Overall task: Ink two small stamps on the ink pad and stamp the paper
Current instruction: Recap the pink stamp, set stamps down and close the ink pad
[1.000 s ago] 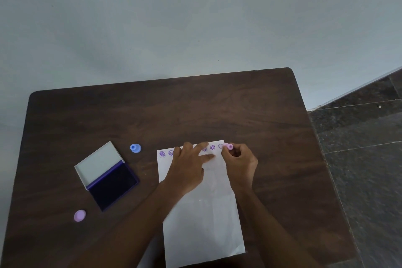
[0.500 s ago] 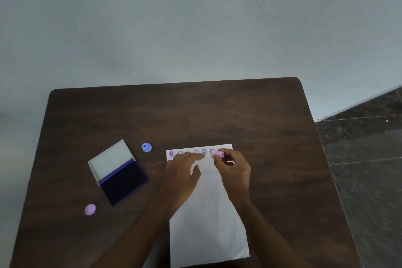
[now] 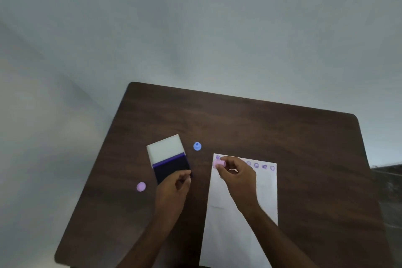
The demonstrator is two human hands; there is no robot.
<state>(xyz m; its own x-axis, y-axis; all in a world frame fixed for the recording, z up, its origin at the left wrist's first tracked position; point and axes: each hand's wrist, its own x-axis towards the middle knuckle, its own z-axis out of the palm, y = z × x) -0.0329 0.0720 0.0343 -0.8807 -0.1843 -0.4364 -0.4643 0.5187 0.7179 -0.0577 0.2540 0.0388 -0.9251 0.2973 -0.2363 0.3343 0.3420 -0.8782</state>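
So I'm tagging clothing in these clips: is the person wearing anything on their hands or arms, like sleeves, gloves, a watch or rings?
Nothing visible. The left hand and right hand are bare, without gloves, and both forearms are uncovered down to the bottom edge of the frame, with no sleeve cuffs. No watch or bracelet shows at either wrist. The picture is too blurred to rule out a thin ring.

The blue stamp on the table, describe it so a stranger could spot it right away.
On the dark wooden table, look just right of the open ink pad. The blue stamp stands there alone, untouched, the only blue piece; the others are pink.
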